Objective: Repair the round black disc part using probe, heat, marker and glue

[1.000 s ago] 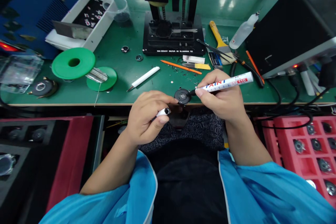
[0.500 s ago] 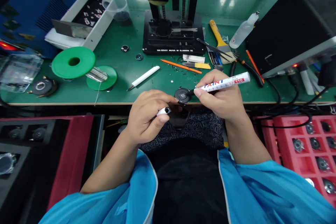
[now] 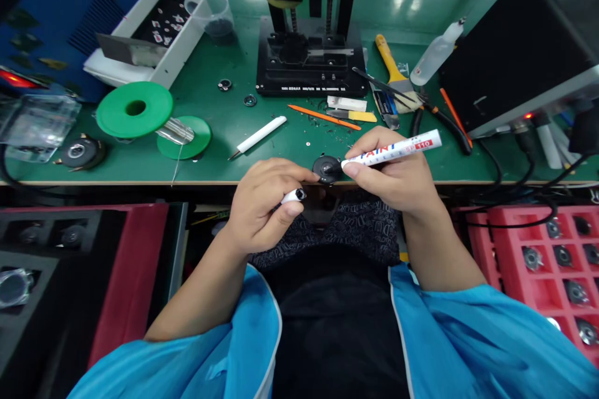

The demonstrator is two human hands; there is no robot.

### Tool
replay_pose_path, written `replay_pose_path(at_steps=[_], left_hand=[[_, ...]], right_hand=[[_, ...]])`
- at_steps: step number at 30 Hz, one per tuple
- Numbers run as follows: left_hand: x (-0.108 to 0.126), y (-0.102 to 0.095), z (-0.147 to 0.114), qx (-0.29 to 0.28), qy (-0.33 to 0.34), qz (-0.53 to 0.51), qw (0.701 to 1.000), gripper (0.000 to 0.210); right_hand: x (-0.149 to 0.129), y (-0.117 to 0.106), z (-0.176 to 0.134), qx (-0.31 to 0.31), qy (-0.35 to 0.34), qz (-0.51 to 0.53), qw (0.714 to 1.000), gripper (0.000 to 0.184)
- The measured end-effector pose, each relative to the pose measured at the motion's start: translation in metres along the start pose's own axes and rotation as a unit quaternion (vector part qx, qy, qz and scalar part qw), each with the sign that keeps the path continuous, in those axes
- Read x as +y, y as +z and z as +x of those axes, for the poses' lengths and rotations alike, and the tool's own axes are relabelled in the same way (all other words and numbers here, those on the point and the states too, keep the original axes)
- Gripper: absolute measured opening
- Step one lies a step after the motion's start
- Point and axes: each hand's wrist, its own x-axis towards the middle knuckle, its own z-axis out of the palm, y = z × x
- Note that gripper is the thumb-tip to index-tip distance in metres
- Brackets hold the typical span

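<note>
A small round black part sits at the front edge of the green bench. My left hand pinches its left rim with the fingertips and also holds the white pen cap in its curled fingers. My right hand grips a white paint marker with blue and red lettering. The marker's tip rests on the centre of the black part.
A black press stands behind. Left are green solder spools, a white pen-like tool and a white tray. Right lie a yellow brush, a squeeze bottle, a black box and a red parts tray.
The marker has slid a little to the left, bringing its tip from the part's right edge onto its centre. My left hand has barely moved.
</note>
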Motion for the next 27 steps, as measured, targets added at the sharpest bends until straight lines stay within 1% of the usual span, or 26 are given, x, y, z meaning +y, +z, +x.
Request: replay_pose_path(at_steps=[8, 13, 20, 25, 27], left_hand=[[0.0001, -0.0008, -0.0004, -0.005, -0.004, 0.003, 1.000, 0.027], [0.0007, -0.0005, -0.0004, 0.002, -0.003, 0.006, 1.000, 0.026], [0.0012, -0.0005, 0.0010, 0.000, -0.004, 0.010, 1.000, 0.028], [0.0005, -0.0006, -0.0005, -0.001, -0.002, 0.003, 1.000, 0.025], [0.0003, -0.0006, -0.0006, -0.002, -0.001, 0.001, 1.000, 0.026]], right_hand=[[-0.0014, -0.0002, 0.0002, -0.017, 0.013, -0.010, 1.000, 0.012], [0.0007, -0.0008, 0.0000, 0.006, -0.004, -0.017, 1.000, 0.012], [-0.0004, -0.0001, -0.0006, -0.011, 0.018, -0.027, 0.999, 0.013], [-0.0001, -0.0002, -0.0009, 0.016, 0.006, -0.022, 1.000, 0.013], [-0.0004, -0.0001, -0.0007, 0.013, 0.005, -0.018, 1.000, 0.013]])
